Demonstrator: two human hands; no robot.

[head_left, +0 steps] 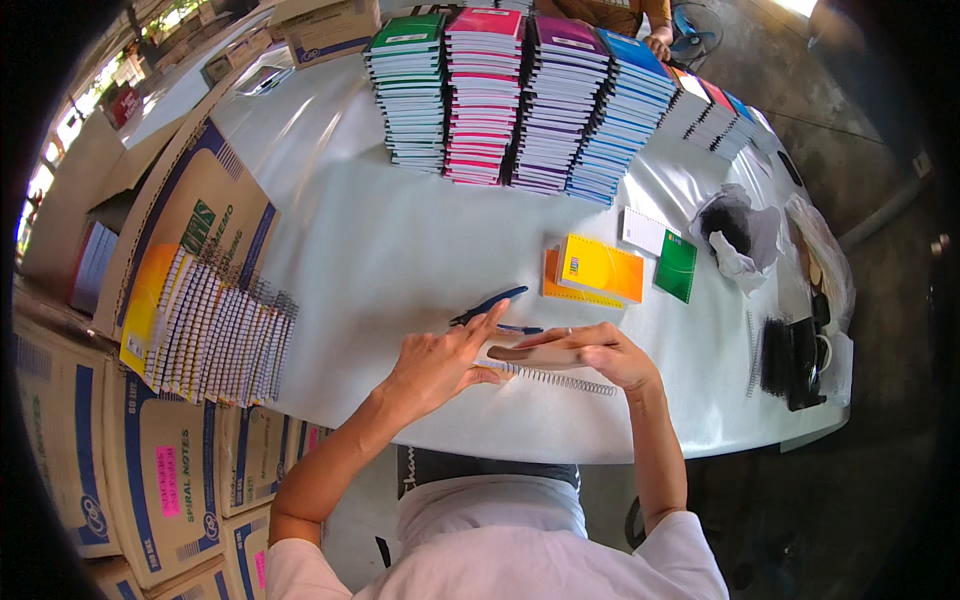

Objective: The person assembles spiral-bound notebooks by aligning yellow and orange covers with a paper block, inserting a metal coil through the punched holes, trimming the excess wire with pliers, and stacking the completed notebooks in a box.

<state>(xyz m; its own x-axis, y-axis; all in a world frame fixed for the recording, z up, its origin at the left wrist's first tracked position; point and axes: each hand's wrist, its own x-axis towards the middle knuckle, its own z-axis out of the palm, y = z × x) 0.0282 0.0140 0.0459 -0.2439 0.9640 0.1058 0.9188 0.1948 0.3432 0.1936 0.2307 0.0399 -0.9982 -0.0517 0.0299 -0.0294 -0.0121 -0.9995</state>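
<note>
A small notepad with a brown back (540, 355) is held up near the front of the table, seen nearly edge-on. My right hand (612, 356) grips its right end, fingers along the top and thumb below. A thin wire spiral coil (570, 381) runs along the pad's lower side and sticks out to the right under that hand. At the coil's left end is my left hand (440, 358), thumb against the wire and index finger pointing up and away; the exact pinch is partly hidden. Blue-handled pliers (492, 306) lie just beyond both hands.
Yellow and orange notepads (600, 268) lie beyond my right hand, beside a green cover (676, 268). Tall notebook stacks (485, 100) stand at the back. Spiral notebooks (215, 325) lean by a carton (200, 215) at left. Black coils (775, 358) lie at right. Another person's hand (659, 42) shows behind.
</note>
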